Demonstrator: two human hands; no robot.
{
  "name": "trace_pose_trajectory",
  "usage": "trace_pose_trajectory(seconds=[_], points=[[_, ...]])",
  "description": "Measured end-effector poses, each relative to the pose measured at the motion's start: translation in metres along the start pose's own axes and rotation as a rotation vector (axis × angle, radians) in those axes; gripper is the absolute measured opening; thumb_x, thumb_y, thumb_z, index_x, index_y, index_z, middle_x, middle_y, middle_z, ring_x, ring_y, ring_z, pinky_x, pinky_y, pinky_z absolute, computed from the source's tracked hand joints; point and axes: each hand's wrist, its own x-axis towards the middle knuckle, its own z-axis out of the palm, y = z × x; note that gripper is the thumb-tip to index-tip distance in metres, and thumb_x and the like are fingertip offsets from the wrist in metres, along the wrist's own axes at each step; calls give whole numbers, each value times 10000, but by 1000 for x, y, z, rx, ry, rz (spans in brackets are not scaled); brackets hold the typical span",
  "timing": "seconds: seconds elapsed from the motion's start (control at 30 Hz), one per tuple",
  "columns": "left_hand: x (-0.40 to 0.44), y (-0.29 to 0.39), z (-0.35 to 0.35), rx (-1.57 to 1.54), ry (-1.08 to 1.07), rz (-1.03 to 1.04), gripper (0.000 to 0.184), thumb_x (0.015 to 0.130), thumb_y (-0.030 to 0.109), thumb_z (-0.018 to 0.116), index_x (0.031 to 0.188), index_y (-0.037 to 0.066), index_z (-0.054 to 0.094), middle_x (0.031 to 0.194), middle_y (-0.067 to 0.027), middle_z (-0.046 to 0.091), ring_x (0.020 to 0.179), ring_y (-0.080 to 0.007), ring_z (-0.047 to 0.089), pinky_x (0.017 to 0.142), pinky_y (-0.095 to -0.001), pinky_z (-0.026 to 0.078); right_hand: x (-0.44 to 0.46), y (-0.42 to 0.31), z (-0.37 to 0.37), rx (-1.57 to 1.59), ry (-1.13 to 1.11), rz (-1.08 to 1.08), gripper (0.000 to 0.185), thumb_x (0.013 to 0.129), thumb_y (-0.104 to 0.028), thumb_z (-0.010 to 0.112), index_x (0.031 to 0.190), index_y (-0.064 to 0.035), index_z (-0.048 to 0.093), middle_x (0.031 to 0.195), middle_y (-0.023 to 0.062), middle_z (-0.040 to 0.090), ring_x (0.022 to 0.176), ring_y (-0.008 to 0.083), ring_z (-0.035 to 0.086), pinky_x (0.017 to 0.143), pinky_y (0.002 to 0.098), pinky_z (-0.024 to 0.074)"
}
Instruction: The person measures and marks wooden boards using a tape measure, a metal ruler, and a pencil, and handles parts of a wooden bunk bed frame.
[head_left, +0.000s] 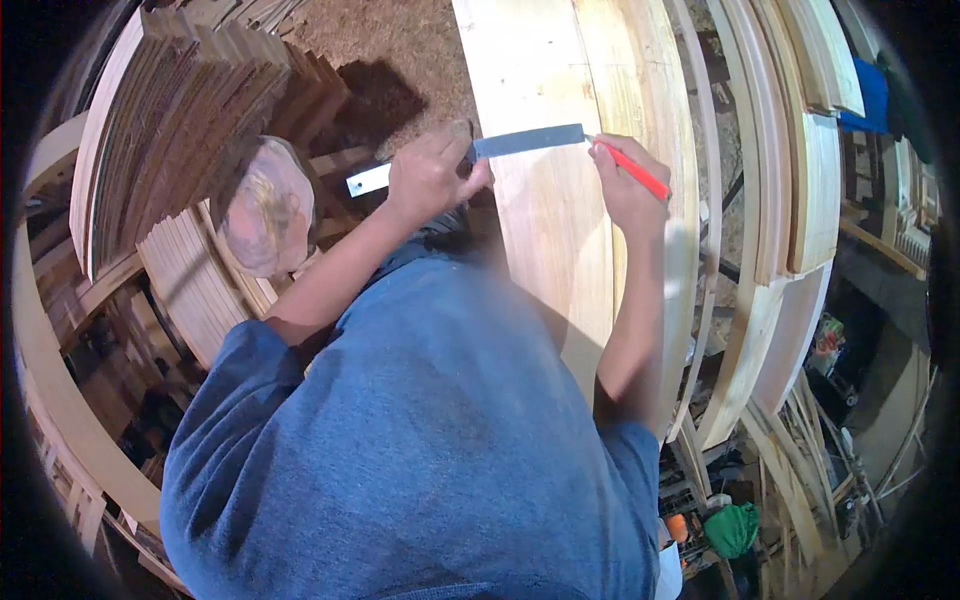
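Note:
A flat metal ruler (530, 140) lies across a pale wooden board (548, 220), its near-side end with a small hole sticking out past the board's left edge. My left hand (430, 170) is closed around the ruler beside that edge. The palm hides part of it, so I cannot tell whether a square's head is fitted there. My right hand (635, 185) grips a red pencil (640, 170), its tip at the ruler's right end, close to the seam with a second board (640, 90).
Stacked thin boards (180, 130) stand at the left, beside a cut log end (265, 210). Long planks (765, 330) run along the right. Sawdust-coloured ground (400, 40) shows beyond the board. A green cloth or bag (732, 530) lies at lower right.

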Motion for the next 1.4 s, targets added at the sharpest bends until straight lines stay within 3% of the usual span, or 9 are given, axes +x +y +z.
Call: trace_pose_trajectory(seconds=[0.27,0.63,0.83,0.93,1.03,1.33,1.4], points=[[-3,5,-3,22,-18,6,290,748,256,774,943,52,707,725,-99,613,655,-273,625,581,-402,515,5,3,6,16,57,-98,145,896,-151,707,983,-44,753,868,150,750,792,247,746,719,327,569],[74,-63,8,45,84,66,288,783,304,758,921,53,727,758,-112,656,704,-291,662,617,-404,544,89,-31,22,-117,37,-13,168,880,-217,687,933,-72,754,805,151,731,732,268,723,709,356,564],[72,-65,9,122,16,43,284,790,349,739,890,83,743,719,-98,659,650,-290,662,574,-407,547,87,-16,26,110,23,59,174,895,-218,694,945,-60,748,816,132,735,757,245,724,719,340,560],[59,-54,10,96,36,60,278,786,344,741,826,70,712,689,-105,629,626,-292,647,556,-414,536,92,5,38,142,59,-59,178,903,-215,695,953,-52,746,829,126,739,761,239,725,721,334,559],[53,-48,8,83,9,10,288,784,320,747,887,54,714,711,-105,607,661,-280,634,589,-410,528,90,-3,31,95,30,-40,190,908,-217,689,958,-41,742,856,122,744,774,243,726,728,334,562],[58,-55,8,98,-9,26,282,798,310,744,906,50,726,723,-111,622,679,-294,646,605,-421,532,89,-7,32,61,27,13,182,914,-243,676,979,-88,745,893,123,742,826,270,728,771,355,568],[62,-54,5,95,-23,27,283,806,308,740,910,45,725,730,-116,629,682,-300,646,615,-428,533,92,-4,32,24,3,-1,231,918,-322,679,1025,-129,746,890,83,745,841,230,720,760,337,553]])
